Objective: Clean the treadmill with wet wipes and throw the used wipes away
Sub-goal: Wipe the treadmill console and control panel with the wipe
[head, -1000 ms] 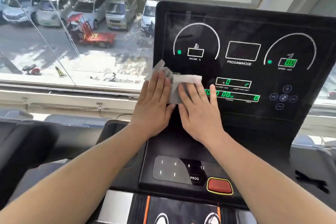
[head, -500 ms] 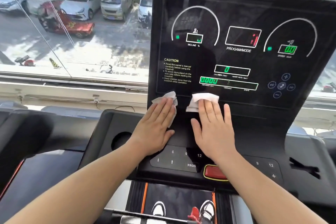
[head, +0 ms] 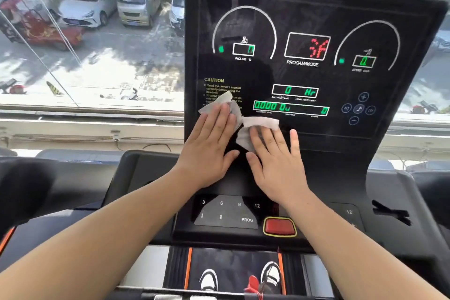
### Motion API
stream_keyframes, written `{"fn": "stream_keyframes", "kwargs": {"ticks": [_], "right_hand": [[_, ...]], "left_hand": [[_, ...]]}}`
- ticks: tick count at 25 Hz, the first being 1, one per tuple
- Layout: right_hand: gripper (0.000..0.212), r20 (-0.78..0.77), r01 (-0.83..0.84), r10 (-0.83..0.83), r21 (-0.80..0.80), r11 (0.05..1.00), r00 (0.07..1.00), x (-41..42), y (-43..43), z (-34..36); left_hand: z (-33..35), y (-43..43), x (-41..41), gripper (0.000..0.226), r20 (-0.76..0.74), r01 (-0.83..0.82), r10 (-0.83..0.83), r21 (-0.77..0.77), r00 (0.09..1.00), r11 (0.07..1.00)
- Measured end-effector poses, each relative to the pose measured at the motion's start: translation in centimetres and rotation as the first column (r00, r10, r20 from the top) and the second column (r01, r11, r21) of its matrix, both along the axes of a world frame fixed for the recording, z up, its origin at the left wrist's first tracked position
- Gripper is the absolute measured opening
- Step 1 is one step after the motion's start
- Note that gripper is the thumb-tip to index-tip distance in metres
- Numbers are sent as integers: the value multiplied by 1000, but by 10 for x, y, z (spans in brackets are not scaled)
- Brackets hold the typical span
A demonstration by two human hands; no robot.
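- Nearest, at the bottom edge of the treadmill: two shoes planted on the belt.
- Just above, on the near lip of the console: grey keypad and red stop button, both untouched, the button close under the right wrist.
- Risk there: powered machine, feet on the belt. A dropped wrist or stray palm on a key could well set the belt moving.
- Next up, left hand and right hand side by side, thumbs almost meeting. Fingers straight, a little spread, gripping nothing, pressed flat on the wipe.
- Beneath them, white wet wipe at the lower-left corner of the display panel, bunched, covering the tail of the CAUTION text, just left of the green distance readout. Hard to say whether one sheet or two meeting in the middle.
- Risk here: held by pressure alone, so likely to crumple further, slide out from under a palm and drop towards the belt; streaks rather than a clean pass too.
- Farther across, near the panel's right edge: round touch buttons, a probable mis-press once wiping reaches them; moisture along the panel seams also best avoided.
- Upper half of the panel seemingly yet to be wiped; disposal not yet begun.
- Farthest: window, then parked cars below.
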State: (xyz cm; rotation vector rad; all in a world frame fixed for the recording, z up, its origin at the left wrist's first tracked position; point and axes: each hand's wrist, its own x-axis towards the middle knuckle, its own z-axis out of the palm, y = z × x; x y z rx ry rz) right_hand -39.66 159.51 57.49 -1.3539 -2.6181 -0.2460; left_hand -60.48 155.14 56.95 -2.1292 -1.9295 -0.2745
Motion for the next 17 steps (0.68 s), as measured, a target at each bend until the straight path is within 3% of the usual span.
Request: {"fn": "stream_keyframes", "kwargs": {"ticks": [8, 13, 17], "right_hand": [[67, -127, 452, -474, -169, 876, 871, 143, 55, -4], [67, -173, 404, -439, -204, 891, 882, 183, 61, -16], [66, -258, 358, -414, -238, 903, 873, 186, 43, -42]], "left_hand": [[-1, 45, 122, 85, -162, 194, -201, -58, 966, 979], [-2, 70, 198, 77, -145, 282, -293, -90, 945, 955], [-10, 59, 201, 70, -139, 331, -349, -138, 927, 934]]}}
